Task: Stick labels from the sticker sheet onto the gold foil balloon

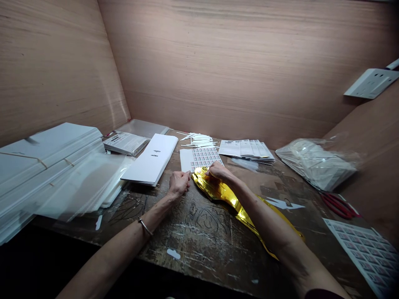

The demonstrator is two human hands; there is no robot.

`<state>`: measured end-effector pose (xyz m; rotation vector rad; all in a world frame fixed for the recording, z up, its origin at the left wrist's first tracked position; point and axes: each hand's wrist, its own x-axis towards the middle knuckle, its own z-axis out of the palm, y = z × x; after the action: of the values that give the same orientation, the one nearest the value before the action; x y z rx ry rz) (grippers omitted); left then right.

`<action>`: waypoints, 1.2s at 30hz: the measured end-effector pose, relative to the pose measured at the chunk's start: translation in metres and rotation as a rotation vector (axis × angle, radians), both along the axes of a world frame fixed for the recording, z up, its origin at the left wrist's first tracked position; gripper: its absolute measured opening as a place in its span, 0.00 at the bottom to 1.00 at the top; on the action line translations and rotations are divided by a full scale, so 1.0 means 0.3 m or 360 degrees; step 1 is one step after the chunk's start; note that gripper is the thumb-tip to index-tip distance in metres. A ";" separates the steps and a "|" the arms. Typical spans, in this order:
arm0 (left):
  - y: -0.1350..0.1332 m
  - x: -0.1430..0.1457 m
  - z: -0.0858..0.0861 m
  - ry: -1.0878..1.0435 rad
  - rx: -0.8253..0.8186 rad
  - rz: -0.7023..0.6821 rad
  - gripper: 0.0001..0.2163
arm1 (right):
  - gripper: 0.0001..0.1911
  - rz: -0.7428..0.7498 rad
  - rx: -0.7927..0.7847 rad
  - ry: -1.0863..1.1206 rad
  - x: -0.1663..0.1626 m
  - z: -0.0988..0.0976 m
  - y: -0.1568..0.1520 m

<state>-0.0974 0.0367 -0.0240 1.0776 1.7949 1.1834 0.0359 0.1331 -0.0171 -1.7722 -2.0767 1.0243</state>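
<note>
A folded gold foil balloon [222,192] lies across the wooden table, its near part running under my right forearm. My right hand [219,171] is closed, with its fingertips pinching the far end of the foil. Just left of that end, my left hand [180,182] is closed with curled fingers; whatever may be in them is hidden. Beyond both hands lies a sheet of small printed stickers [204,157], its left part blank. A stack of white cards [152,160] with small cut-outs stands beside my left hand.
Piled white cards [52,139] and clear plastic sleeves [84,178] fill the left side. At the back are white strips [201,140] and printed packets [246,148]. A clear bag [318,164], red-handled scissors [338,205] and another sticker sheet [363,253] lie right. Plywood walls [218,62] enclose the table.
</note>
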 end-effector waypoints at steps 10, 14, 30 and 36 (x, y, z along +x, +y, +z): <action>-0.009 0.015 -0.023 0.0868 0.0281 -0.0161 0.15 | 0.07 0.0012 0.0062 -0.0220 0.003 -0.009 0.010; -0.033 0.060 -0.018 0.1435 0.0717 -0.0759 0.11 | 0.09 0.0070 0.0146 -0.0366 -0.007 -0.001 0.000; -0.012 0.073 -0.025 0.1573 0.0499 -0.0893 0.14 | 0.21 -0.0034 0.0216 -0.0354 0.033 -0.032 0.032; 0.167 0.019 0.000 0.0984 -0.0099 -0.0299 0.12 | 0.21 -0.0081 0.0279 -0.0325 0.041 -0.029 -0.010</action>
<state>-0.0916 0.0867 -0.0240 1.6597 2.0990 0.7147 0.0481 0.1302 -0.0259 -1.8961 -2.1494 0.6490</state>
